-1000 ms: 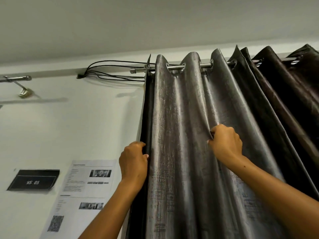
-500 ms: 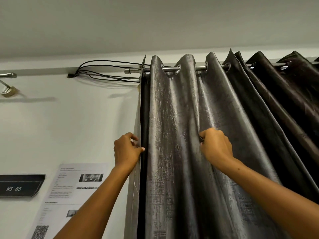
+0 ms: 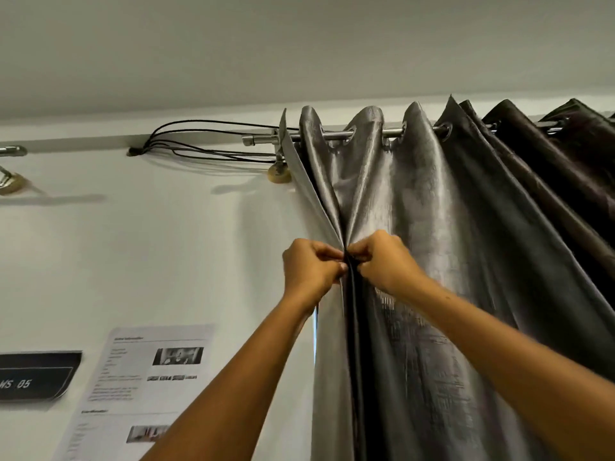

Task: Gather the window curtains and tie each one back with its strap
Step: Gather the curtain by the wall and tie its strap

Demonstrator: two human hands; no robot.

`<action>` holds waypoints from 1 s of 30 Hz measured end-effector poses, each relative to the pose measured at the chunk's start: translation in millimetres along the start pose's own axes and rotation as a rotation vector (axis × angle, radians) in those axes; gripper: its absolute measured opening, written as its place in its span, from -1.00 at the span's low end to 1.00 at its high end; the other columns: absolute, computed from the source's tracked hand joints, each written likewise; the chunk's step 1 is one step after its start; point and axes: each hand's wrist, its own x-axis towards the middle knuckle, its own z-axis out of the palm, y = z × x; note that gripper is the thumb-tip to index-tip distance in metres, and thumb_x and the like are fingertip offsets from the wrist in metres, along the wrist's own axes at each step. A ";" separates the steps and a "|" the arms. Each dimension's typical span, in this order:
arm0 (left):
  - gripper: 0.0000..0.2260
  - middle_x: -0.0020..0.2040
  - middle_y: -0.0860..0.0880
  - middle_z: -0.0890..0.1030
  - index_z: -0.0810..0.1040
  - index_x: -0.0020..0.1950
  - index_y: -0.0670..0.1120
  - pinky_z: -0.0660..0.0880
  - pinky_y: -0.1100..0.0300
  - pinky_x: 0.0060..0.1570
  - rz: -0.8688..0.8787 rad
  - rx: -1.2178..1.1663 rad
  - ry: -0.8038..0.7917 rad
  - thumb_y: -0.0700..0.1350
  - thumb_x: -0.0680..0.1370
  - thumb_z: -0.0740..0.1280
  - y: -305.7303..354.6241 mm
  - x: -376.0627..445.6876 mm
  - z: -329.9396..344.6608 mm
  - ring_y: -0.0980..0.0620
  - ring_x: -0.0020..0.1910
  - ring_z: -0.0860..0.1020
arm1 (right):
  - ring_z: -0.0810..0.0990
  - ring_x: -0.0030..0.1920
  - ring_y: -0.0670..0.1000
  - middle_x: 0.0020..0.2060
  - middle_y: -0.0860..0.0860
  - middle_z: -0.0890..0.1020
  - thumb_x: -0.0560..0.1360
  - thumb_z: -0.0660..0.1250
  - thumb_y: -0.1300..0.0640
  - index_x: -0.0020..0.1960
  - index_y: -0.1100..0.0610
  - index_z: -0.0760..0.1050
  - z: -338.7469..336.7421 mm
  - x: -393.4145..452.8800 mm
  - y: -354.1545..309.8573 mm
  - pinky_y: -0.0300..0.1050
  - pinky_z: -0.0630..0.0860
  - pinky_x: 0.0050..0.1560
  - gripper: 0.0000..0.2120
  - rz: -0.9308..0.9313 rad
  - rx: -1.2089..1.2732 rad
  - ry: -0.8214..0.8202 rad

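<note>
The left hand (image 3: 311, 269) and right hand (image 3: 382, 262) both pinch folds of the gray curtain (image 3: 432, 261) together. A black sign (image 3: 36, 377) reads "WS 05".

Bare wall (image 3: 206, 261) left of the curtain (image 3: 466, 261) offers open passage for the hands. Overhead, the rod (image 3: 332, 136), its bracket (image 3: 279, 173) and a bundle of black cables (image 3: 206, 141) obstruct the top. A paper notice (image 3: 146, 377) and black sign (image 3: 36, 377) lie flat on the wall. Folds fill the right.
</note>
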 end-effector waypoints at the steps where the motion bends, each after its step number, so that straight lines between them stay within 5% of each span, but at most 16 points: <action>1: -0.84 -0.29 -0.15 0.66 0.65 -0.20 -0.17 0.63 0.17 -0.23 -0.007 -0.036 -0.010 -0.41 0.34 0.46 3.7 1.8 9.0 -0.03 -0.30 0.66 | 0.60 -0.19 0.15 -0.29 0.14 0.63 0.30 0.23 0.37 -0.14 0.16 0.62 -9.8 -2.2 9.8 0.03 0.57 -0.19 -0.73 0.018 -0.047 -0.023; 5: -0.83 -0.31 -0.14 0.63 0.62 -0.23 -0.17 0.61 0.24 -0.27 -0.045 -0.152 -0.051 -0.43 0.37 0.43 20.1 6.5 55.1 0.05 -0.36 0.61 | 0.62 0.01 0.19 -0.09 0.17 0.66 0.30 0.23 0.37 0.01 0.19 0.58 -46.9 -20.8 57.8 0.12 0.60 -0.04 -0.67 0.129 -0.191 -0.013; 9: -0.86 -0.37 -0.10 0.59 0.64 -0.16 -0.22 0.57 0.22 -0.29 0.009 -0.177 -0.090 -0.41 0.35 0.43 54.3 8.2 117.0 0.14 -0.47 0.54 | 0.64 -0.02 0.08 -0.09 0.07 0.69 0.39 0.34 0.31 0.04 0.05 0.65 -103.0 -39.0 92.0 0.01 0.58 0.00 -0.71 0.247 -0.166 0.005; 13: -0.81 -0.29 -0.20 0.63 0.58 -0.31 -0.12 0.62 0.07 -0.19 0.023 -0.230 -0.128 -0.40 0.32 0.44 77.6 4.8 151.2 -0.07 -0.31 0.62 | 0.62 -0.03 -0.04 -0.06 0.09 0.70 0.42 0.34 0.40 0.12 0.15 0.63 -140.9 -47.6 111.3 -0.11 0.56 0.05 -0.67 0.279 -0.037 0.036; 18: -0.86 -0.28 -0.15 0.66 0.67 -0.24 -0.17 0.62 0.07 -0.11 0.062 0.030 -0.123 -0.38 0.30 0.48 37.2 1.9 87.8 -0.06 -0.27 0.64 | 0.56 -0.30 -0.07 -0.15 0.09 0.64 0.43 0.30 0.47 0.14 0.26 0.58 -123.4 -40.4 106.4 -0.32 0.50 -0.50 -0.68 0.347 0.123 0.009; 22: -0.86 -0.22 -0.14 0.68 0.68 -0.14 -0.20 0.60 0.05 -0.01 0.010 0.253 0.005 -0.36 0.34 0.47 6.3 -19.2 22.2 -0.04 -0.24 0.64 | 0.54 -0.30 -0.08 -0.20 0.15 0.63 0.40 0.25 0.49 0.06 0.28 0.60 -80.8 -32.7 73.6 -0.22 0.48 -0.38 -0.68 0.244 0.158 -0.047; 25: -0.84 -0.20 -0.12 0.69 0.69 -0.09 -0.19 0.59 0.09 0.01 0.042 0.253 0.059 -0.35 0.37 0.44 3.5 -21.6 6.8 -0.01 -0.22 0.65 | 0.46 -0.29 -0.06 -0.43 0.18 0.45 0.30 0.23 0.46 -0.42 0.18 0.44 -42.9 -29.7 37.8 -0.19 0.44 -0.24 -0.76 0.085 -0.040 -0.012; 30: -0.92 -0.17 -0.12 0.69 0.69 -0.07 -0.16 0.60 -0.01 0.01 -0.006 0.105 0.047 -0.23 0.46 0.43 6.5 -17.0 6.4 -0.04 -0.16 0.65 | 0.53 -0.29 0.13 -0.34 0.08 0.54 0.44 0.30 0.31 -0.26 0.21 0.54 -2.5 -24.9 -5.7 -0.02 0.51 -0.32 -0.88 -0.069 -0.121 0.031</action>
